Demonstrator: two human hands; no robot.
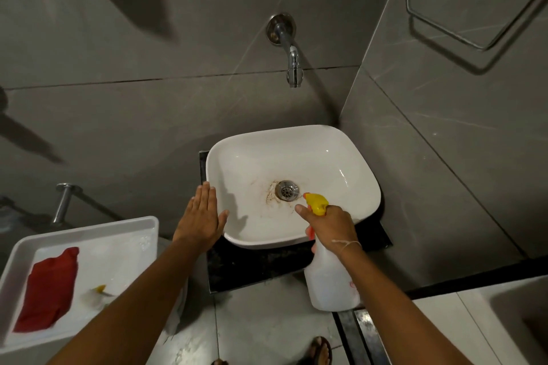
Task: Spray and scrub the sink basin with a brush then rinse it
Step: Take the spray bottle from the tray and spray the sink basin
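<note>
A white sink basin (326, 163) sits on a dark counter, with brown stains around its metal drain (286, 190). My right hand (329, 224) grips a white spray bottle (329, 281) by the neck; its yellow nozzle (316, 203) points over the near rim toward the drain. My left hand (201, 218) rests flat, fingers together and thumb out, against the basin's left rim and holds nothing. A brush with a yellow handle (96, 293) lies blurred in the white tray at the left.
A chrome wall tap (292, 59) hangs above the basin. The white tray (89, 228) at lower left also holds a red cloth (49, 290). A chrome towel bar (453, 29) is on the right wall. My sandalled foot (318, 350) stands on the tiled floor.
</note>
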